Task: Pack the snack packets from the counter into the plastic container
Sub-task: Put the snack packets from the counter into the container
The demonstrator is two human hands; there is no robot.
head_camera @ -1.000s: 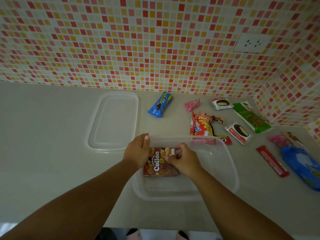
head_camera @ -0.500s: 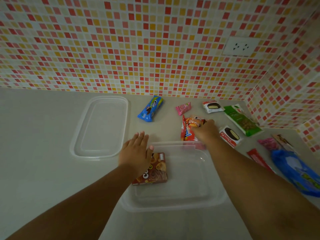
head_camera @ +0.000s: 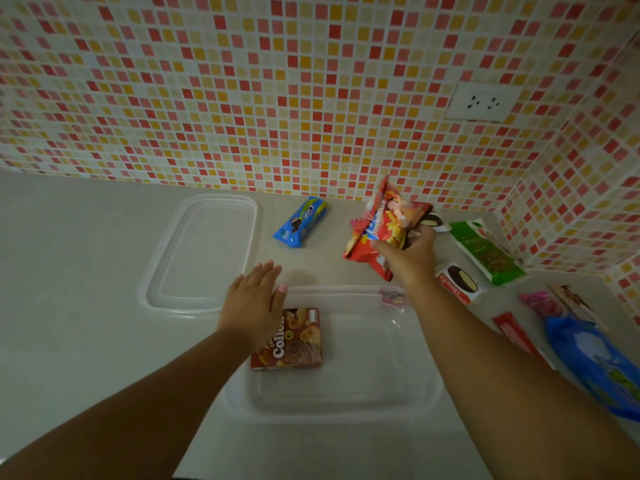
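A clear plastic container (head_camera: 420, 393) sits on the counter in front of me. A brown Collon box (head_camera: 294, 344) lies flat in its left end. My left hand (head_camera: 252, 303) hovers open over the container's left rim, fingers together and empty. My right hand (head_camera: 410, 258) grips a red snack packet (head_camera: 379, 226), lifted off the counter beyond the container's far right corner. A blue Oreo packet (head_camera: 301, 221), a green packet (head_camera: 486, 251), a Choco Pie packet (head_camera: 459, 284), a red bar (head_camera: 516, 336) and a large blue packet (head_camera: 595, 358) lie on the counter.
The container's clear lid (head_camera: 204, 251) lies at the left back. A tiled wall (head_camera: 277, 98) with a socket (head_camera: 483, 102) runs behind, and turns a corner on the right. A pink packet (head_camera: 540, 303) lies at the right. Another Choco Pie packet (head_camera: 434, 220) peeks from behind the red one.
My right hand left the Collon box, reached to the red snack packet and lifted it off the counter. My left hand let go of the box and opened above the rim.
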